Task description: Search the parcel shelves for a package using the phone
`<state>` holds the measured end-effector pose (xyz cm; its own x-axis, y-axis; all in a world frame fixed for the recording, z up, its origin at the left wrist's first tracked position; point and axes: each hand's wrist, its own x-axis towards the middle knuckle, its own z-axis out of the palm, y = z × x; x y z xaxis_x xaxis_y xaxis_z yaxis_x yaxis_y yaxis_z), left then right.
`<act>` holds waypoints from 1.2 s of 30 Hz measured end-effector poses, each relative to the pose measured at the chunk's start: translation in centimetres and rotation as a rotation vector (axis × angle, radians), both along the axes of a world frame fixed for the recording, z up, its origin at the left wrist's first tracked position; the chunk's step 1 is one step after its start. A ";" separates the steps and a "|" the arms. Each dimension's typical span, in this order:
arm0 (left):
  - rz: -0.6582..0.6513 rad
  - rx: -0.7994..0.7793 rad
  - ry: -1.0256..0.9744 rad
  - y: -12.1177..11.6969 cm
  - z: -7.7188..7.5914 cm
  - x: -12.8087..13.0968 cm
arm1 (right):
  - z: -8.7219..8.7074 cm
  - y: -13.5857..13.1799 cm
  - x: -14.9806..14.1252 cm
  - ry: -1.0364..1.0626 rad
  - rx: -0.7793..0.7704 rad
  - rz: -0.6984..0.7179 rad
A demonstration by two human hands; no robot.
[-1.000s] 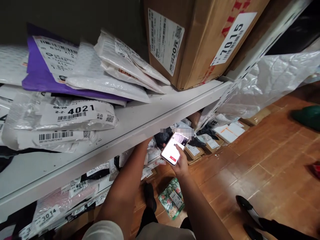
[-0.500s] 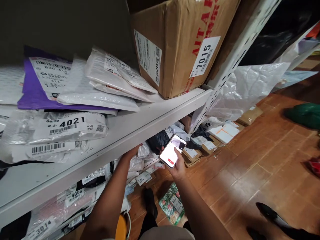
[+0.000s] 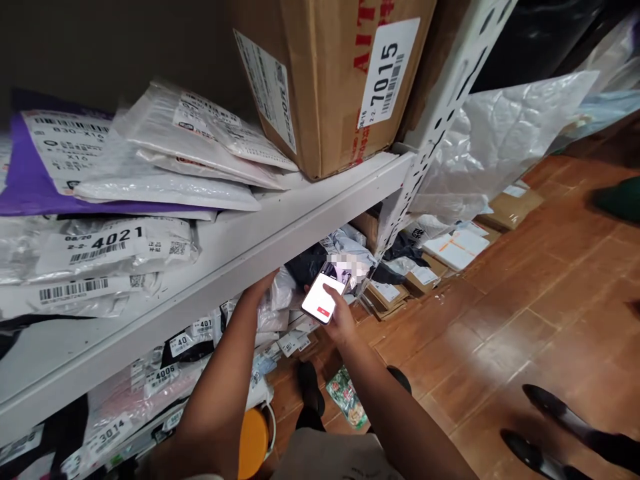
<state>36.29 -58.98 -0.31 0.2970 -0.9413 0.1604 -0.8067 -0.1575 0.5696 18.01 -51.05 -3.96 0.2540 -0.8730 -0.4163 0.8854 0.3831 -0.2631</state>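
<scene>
Evidently, the right hand [image 3: 341, 321] has its fingers closed around a phone [image 3: 324, 298], thumb over the lit screen. The phone is tilted, located just beyond the near edge of the white shelf [image 3: 240, 257], beside a black bag [image 3: 306, 265]. The left hand [image 3: 269, 279] is mostly hidden at the shelf edge; whether its fingers are open or closed cannot be determined. On the shelf: a brown carton [image 3: 320, 87] marked 7015 at the right, a purple mailer [image 3: 30, 190] and a clear packet [image 3: 117, 243] marked 4021 at the left. Below, packets marked 4006 and 3014. A green patterned packet [image 3: 346, 397] lies on the floor [image 3: 480, 333]; another person's dark shoes [image 3: 553, 408] are noted at near right.
</scene>
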 end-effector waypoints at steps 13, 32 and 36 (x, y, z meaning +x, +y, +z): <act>0.061 -0.032 0.241 4.9 -1.1 0.4 | 0.3 -0.5 -1.3 0.090 -0.018 0.102; 0.458 -0.072 0.439 6.2 -2.8 0.0 | 3.0 1.8 -1.7 0.148 -0.314 0.484; 0.444 -0.051 0.515 6.5 -2.7 -0.4 | 3.0 0.8 -0.2 0.101 -0.368 0.454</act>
